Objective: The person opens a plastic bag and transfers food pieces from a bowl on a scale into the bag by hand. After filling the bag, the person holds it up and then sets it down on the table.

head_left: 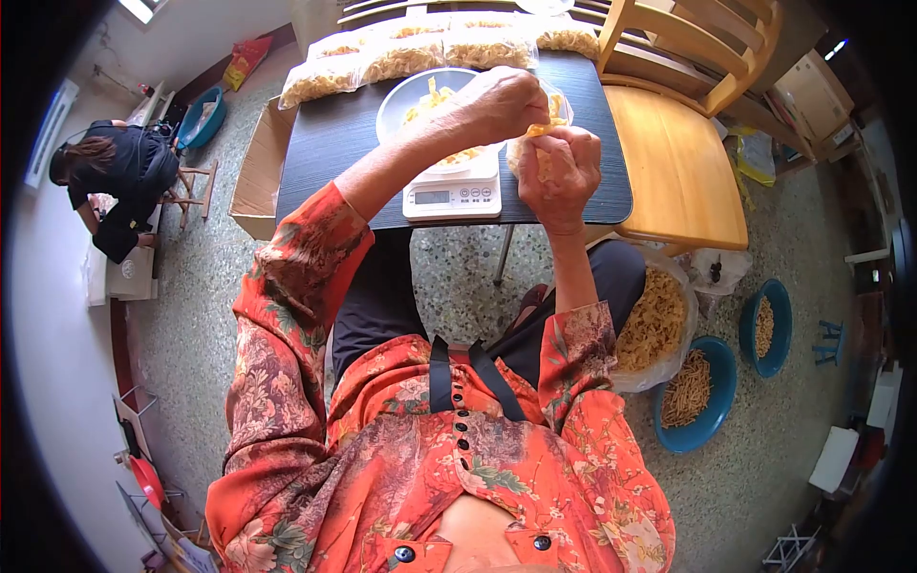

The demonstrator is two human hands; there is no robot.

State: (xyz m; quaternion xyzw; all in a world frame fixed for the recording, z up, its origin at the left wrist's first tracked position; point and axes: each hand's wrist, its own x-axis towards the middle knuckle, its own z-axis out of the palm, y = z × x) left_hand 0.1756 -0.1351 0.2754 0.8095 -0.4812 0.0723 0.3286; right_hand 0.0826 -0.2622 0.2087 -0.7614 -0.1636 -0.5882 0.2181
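Observation:
Both my hands meet above the right part of a dark table, at a clear plastic bag with yellowish dried pieces. My right hand is closed around the upper part of the bag. Reaching across from the left, my left hand has its fingers curled shut at the bag's mouth; what they grip is hidden. Under my left forearm, a pale round bowl with some yellow pieces rests on a white digital scale.
Several filled clear bags line the table's back edge. A wooden chair stands at right. Below it are a big bag of dried pieces and blue basins. At far left another person sits bent forward.

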